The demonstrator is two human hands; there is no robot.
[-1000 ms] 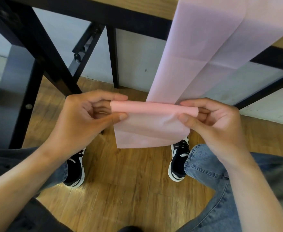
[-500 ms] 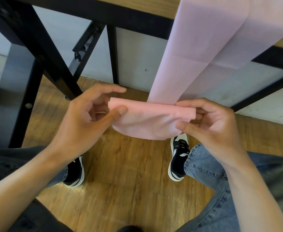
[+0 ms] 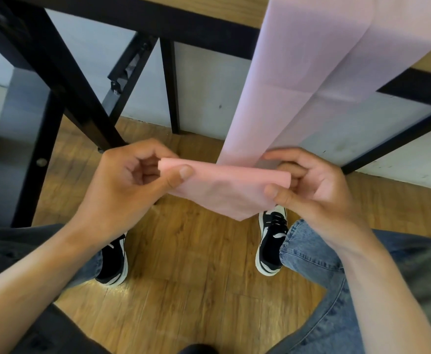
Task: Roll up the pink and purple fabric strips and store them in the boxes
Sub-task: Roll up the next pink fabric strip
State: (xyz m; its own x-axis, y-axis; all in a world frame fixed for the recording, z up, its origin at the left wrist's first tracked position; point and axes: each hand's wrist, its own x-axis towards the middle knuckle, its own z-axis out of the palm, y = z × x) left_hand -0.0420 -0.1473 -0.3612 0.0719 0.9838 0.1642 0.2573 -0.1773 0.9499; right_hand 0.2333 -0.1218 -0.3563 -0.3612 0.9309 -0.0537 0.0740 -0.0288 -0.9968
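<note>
The pink fabric strip [image 3: 224,183] lies flat from 9 to 3 o'clock (its tail climbs toward 1). The left hand [image 3: 130,182] and right hand [image 3: 319,190] pinch its ends, equally near.

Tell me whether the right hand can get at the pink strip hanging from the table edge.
Probably yes: the right hand already pinches the pink strip's lower end, and nothing blocks the hanging length above its fingers.

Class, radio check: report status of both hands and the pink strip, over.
Left hand and right hand each pinch an end of the pink strip. Roll just begun; rest hangs from the table edge. Nothing in the way.
</note>
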